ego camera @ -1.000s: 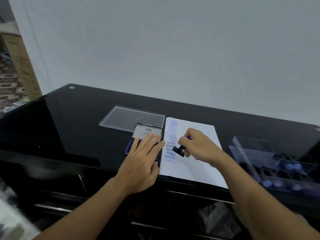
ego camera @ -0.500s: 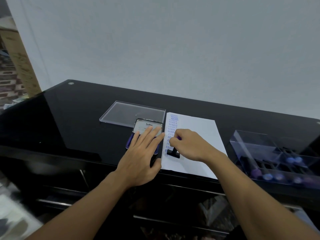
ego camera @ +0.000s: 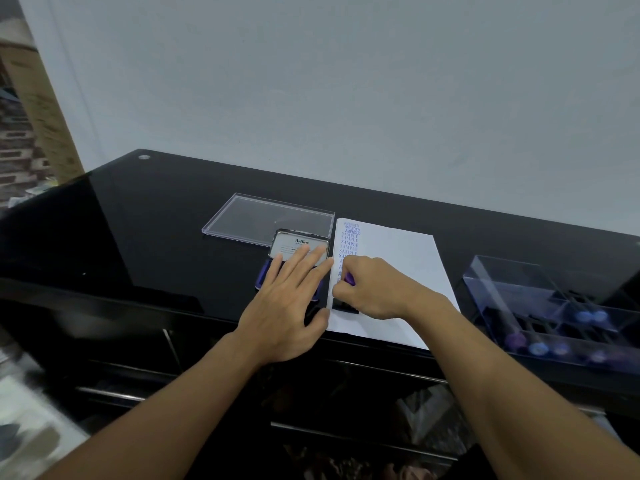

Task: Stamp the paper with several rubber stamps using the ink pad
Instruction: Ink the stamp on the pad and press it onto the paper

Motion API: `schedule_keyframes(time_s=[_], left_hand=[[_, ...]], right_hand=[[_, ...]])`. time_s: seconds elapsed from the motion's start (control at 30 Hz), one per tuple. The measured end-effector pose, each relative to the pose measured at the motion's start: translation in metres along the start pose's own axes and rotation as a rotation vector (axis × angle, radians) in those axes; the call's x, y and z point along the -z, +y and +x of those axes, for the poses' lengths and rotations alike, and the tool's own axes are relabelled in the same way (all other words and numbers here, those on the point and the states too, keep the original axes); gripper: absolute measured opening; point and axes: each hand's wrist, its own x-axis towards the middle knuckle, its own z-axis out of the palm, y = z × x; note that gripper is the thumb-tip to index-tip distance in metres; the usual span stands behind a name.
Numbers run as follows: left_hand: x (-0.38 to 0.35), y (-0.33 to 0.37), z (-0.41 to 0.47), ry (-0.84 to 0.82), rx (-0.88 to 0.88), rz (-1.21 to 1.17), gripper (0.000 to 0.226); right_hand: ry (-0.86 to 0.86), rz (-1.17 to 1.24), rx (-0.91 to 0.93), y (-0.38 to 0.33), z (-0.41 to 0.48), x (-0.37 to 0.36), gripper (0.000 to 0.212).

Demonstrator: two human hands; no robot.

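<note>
The right hand [ego camera: 375, 289] has its grip closed around the stamp [ego camera: 345, 304], pressed to the paper [ego camera: 398, 258] below the printed column. The pad [ego camera: 298, 258] lies just left, under the flat, open left hand [ego camera: 287, 306].

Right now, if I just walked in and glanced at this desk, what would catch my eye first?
Probably the white paper at the near edge of the glossy black desk, with a column of blue stamped words down its left side. The right hand presses a black rubber stamp onto it, while the left hand lies flat over the open ink pad beside it. At far right stands a clear box of more stamps.
</note>
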Motion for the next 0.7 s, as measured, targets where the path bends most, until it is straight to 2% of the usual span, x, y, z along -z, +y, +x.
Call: schedule_keyframes(time_s=[0.3,0.7], left_hand=[[-0.001,0.000,0.000,0.011,0.005,0.001,0.072],[-0.002,0.000,-0.002,0.038,0.032,0.026,0.076]], right_hand=[[-0.016,-0.037,0.021,-0.005,0.001,-0.007,0.026],[0.102,-0.026,-0.026,-0.005,-0.001,-0.026,0.028]])
